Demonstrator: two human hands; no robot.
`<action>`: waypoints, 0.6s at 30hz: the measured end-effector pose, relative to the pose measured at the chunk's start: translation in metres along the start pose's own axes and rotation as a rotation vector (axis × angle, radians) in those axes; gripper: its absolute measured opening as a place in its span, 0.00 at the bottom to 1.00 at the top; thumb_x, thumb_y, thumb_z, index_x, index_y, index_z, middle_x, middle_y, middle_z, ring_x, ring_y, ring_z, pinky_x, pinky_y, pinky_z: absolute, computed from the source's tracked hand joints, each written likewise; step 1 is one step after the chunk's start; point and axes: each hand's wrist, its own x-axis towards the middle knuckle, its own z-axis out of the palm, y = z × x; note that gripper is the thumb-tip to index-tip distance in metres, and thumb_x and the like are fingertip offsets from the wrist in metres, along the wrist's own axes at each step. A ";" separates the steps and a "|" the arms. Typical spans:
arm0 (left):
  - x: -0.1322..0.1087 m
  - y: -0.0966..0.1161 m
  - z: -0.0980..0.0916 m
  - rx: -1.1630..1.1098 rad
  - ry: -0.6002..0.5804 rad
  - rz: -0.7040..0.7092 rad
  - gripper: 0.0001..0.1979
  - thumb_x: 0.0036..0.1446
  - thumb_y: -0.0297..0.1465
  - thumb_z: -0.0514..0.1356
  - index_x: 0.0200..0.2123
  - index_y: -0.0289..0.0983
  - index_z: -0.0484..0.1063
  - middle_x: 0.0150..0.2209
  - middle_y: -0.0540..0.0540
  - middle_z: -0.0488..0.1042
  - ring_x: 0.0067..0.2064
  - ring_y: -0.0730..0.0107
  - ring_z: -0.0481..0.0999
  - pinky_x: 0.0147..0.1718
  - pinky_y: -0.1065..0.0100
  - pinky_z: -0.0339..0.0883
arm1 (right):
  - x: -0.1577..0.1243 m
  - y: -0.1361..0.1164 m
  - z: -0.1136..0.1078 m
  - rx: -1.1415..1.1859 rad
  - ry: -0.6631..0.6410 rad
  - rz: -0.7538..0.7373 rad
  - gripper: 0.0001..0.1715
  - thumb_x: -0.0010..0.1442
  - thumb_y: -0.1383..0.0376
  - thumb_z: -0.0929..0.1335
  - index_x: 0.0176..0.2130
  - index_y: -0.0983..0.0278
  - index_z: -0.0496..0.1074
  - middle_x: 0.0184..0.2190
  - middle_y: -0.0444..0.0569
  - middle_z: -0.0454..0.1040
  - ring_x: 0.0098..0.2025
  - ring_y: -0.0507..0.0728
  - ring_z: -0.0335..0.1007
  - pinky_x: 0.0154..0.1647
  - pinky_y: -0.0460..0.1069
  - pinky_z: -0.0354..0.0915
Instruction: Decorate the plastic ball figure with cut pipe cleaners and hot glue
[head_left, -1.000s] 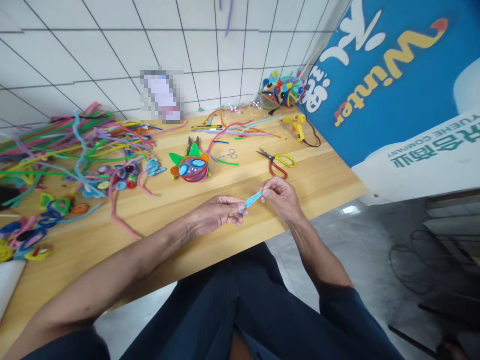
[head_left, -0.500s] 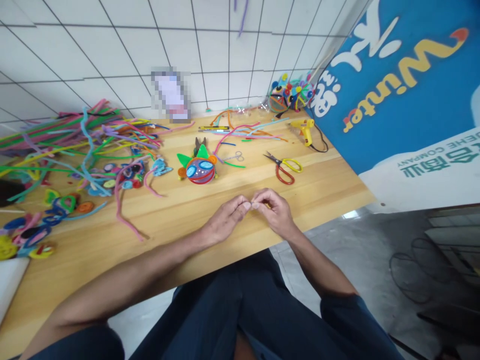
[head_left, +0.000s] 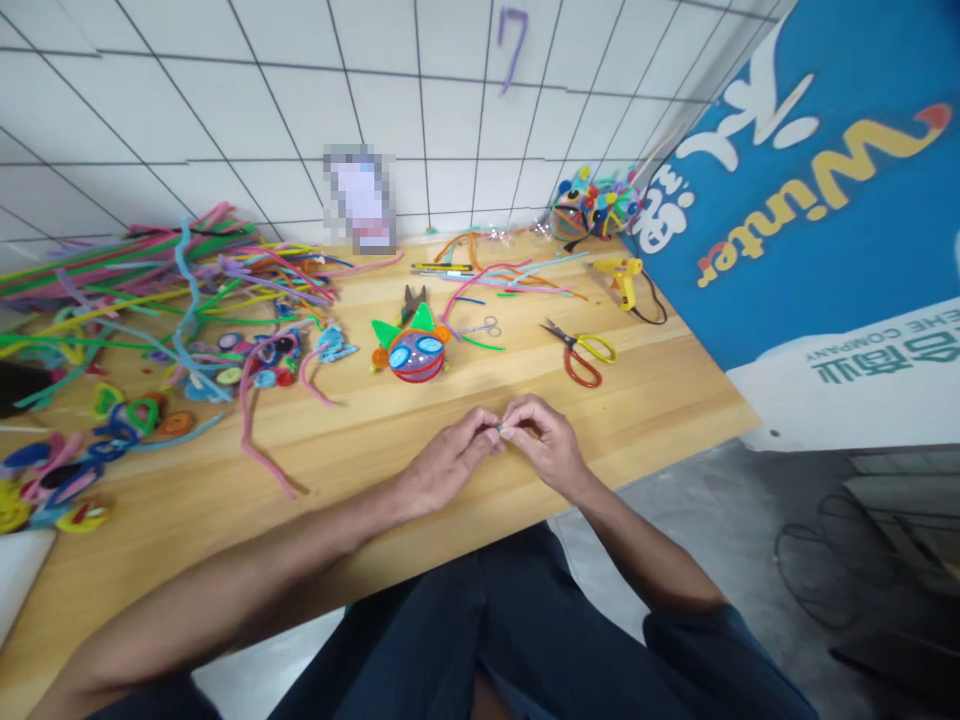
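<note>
My left hand [head_left: 459,458] and my right hand [head_left: 546,445] meet above the front of the table, fingertips almost touching. Both are closed in a pinch around a tiny bluish piece [head_left: 499,428], mostly hidden by the fingers and too small to name. Behind them stands a purple ball-shaped figure [head_left: 417,353] with green ears, blue eyes and a red mouth. To the right of it lie scissors [head_left: 576,352] with one red and one yellow handle, their blades spread.
Pliers [head_left: 413,303], small metal scissors [head_left: 484,327], a utility knife [head_left: 442,267] and a yellow glue gun [head_left: 621,280] lie farther back. Many pipe cleaners [head_left: 112,275] are heaped at the left. Decorated balls [head_left: 592,212] and a blue banner [head_left: 810,200] stand at the right.
The camera has tilted, so the whole table appears a little lower and to the right. My hands stay pinched together, and a bit of blue now shows between the fingertips.
</note>
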 end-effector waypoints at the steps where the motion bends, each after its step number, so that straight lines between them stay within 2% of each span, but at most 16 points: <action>1: -0.001 0.000 0.000 0.016 0.019 0.001 0.16 0.74 0.46 0.52 0.44 0.40 0.68 0.39 0.48 0.75 0.43 0.65 0.74 0.48 0.61 0.66 | 0.001 0.000 0.001 -0.018 0.007 -0.004 0.08 0.67 0.58 0.75 0.36 0.58 0.77 0.36 0.45 0.78 0.39 0.55 0.75 0.42 0.51 0.69; 4: -0.003 -0.002 -0.001 0.000 0.038 0.014 0.18 0.74 0.47 0.51 0.40 0.40 0.66 0.34 0.51 0.68 0.37 0.68 0.68 0.42 0.64 0.64 | 0.005 -0.001 0.003 0.012 -0.003 0.023 0.09 0.66 0.57 0.75 0.36 0.58 0.77 0.36 0.45 0.77 0.39 0.55 0.75 0.42 0.51 0.70; 7: -0.002 -0.006 -0.003 -0.057 0.037 0.016 0.19 0.72 0.49 0.53 0.37 0.40 0.66 0.33 0.52 0.64 0.36 0.69 0.65 0.40 0.65 0.62 | 0.008 -0.003 0.005 0.094 -0.051 0.068 0.11 0.65 0.56 0.76 0.35 0.58 0.77 0.35 0.45 0.76 0.38 0.55 0.74 0.41 0.51 0.70; 12: 0.002 -0.008 -0.006 -0.127 0.062 0.016 0.19 0.69 0.49 0.55 0.37 0.39 0.67 0.33 0.52 0.64 0.36 0.69 0.63 0.39 0.66 0.61 | 0.010 -0.003 0.007 0.099 -0.034 0.087 0.11 0.65 0.56 0.77 0.35 0.58 0.77 0.36 0.45 0.77 0.39 0.54 0.74 0.42 0.51 0.71; 18: 0.005 -0.010 -0.007 -0.147 0.123 -0.018 0.17 0.68 0.46 0.57 0.36 0.38 0.69 0.30 0.53 0.64 0.33 0.70 0.63 0.36 0.67 0.59 | 0.013 0.005 0.009 0.098 -0.003 0.155 0.15 0.63 0.52 0.77 0.35 0.58 0.76 0.35 0.45 0.77 0.38 0.55 0.74 0.41 0.51 0.72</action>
